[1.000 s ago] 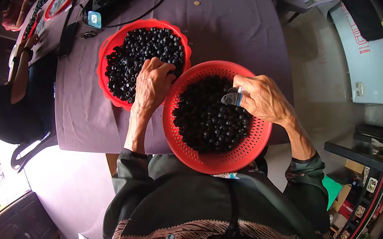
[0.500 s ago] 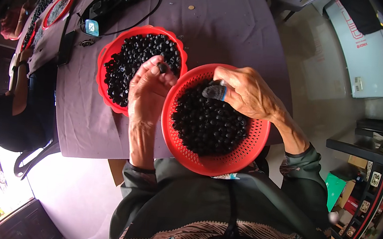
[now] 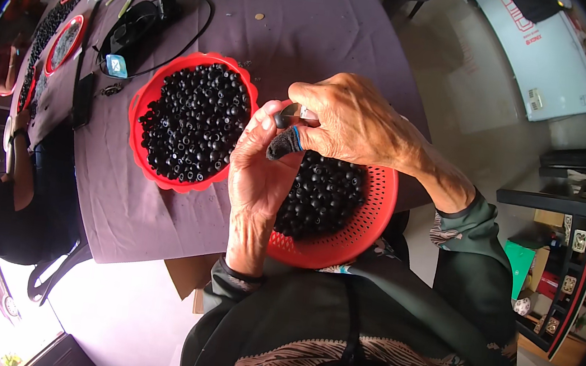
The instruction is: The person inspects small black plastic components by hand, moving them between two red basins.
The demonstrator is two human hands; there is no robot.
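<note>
My left hand is raised palm up, its fingertips closed in a pinch on a small black round piece. My right hand meets it from the right, fingers curled, holding a small pale, shiny thing that I cannot make out. A dark knitted finger cover with a blue edge is on my right thumb. Below both hands, a red perforated basket is close to my body, partly hidden, with many black round pieces inside.
A scalloped red basket on the purple-grey tablecloth holds many black pieces, several showing pale hollow openings. Black straps and a cable lie beyond it. Another person's arm is at the far left, near a red tray.
My right hand has lifted from the near basket and moved left to my left hand. My left hand has shifted right, over that basket's edge, and the two now meet.
</note>
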